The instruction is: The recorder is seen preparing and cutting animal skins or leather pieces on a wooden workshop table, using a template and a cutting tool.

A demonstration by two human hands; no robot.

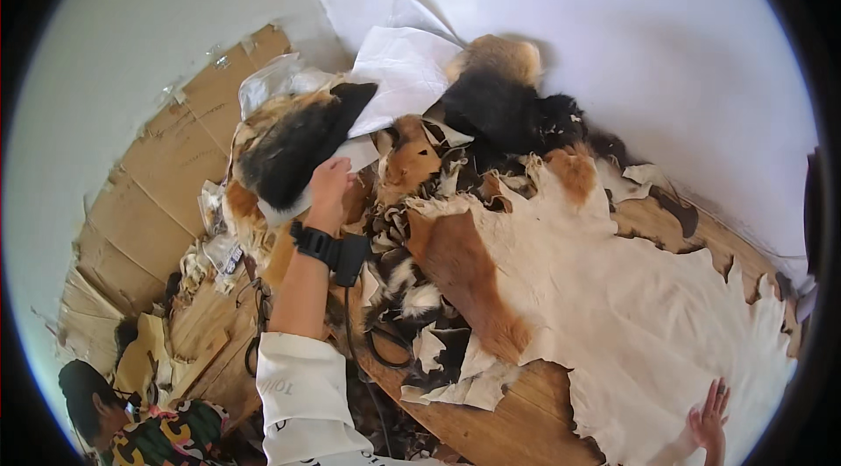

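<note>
My left hand [331, 184] reaches forward to the pile with its fingers curled, at the pale edge of a black and tan fur hide [293, 146]. Its fingertips are hidden, so what lies between them cannot be made out. On that wrist sits a black strapped device [331, 249] with a cable running down. A large cream hide [587, 282] spreads over the right side, its edge ragged and a brown furry part [464, 278] showing at its left. My right hand [709, 418] rests at the near right of this hide, palm partly showing and fingers stretched.
Fur scraps [420, 300] and a black furry hide [495, 102] heap up beside white sheets [403, 72]. Cardboard [158, 186] leans on the left wall. A person in a patterned top [166, 435] is low at the left. Wooden boards [499, 409] show beneath the hides.
</note>
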